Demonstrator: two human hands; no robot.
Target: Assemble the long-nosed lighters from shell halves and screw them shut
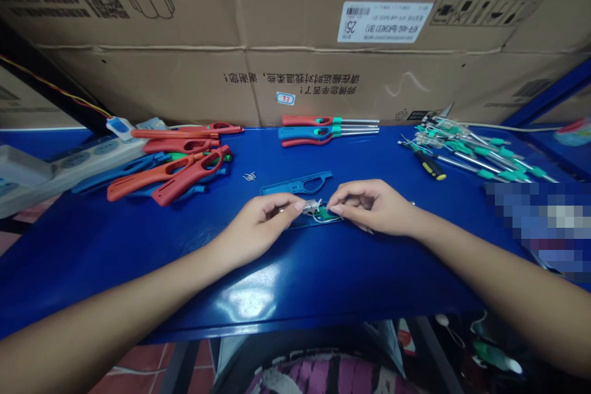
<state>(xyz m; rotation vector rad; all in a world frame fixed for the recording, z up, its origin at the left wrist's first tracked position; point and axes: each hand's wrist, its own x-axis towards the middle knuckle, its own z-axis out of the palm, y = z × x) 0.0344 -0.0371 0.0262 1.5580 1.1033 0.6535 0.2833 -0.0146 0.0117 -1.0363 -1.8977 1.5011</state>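
Note:
My left hand (258,225) is closed, thumb and fingers pinching a small clear lighter tank (311,205) with metal and white bits at its end. My right hand (381,206) is closed at the green trigger (327,213) beside the tank, its fingertips hiding part of it. A thin white wire (330,220) curves just under the trigger. Beneath both hands lies a blue lighter shell half (300,224), mostly covered. Just beyond them a second blue shell half (298,184) rests with its hollow inside facing up.
Red, orange and blue shell halves (173,181) are heaped at left by a power strip (92,157). Lighters with metal tubes (307,133) lie at the back. At right are a pile of green-tipped rods (484,151) and a screwdriver (428,165). Small metal pieces (249,176) lie left of centre.

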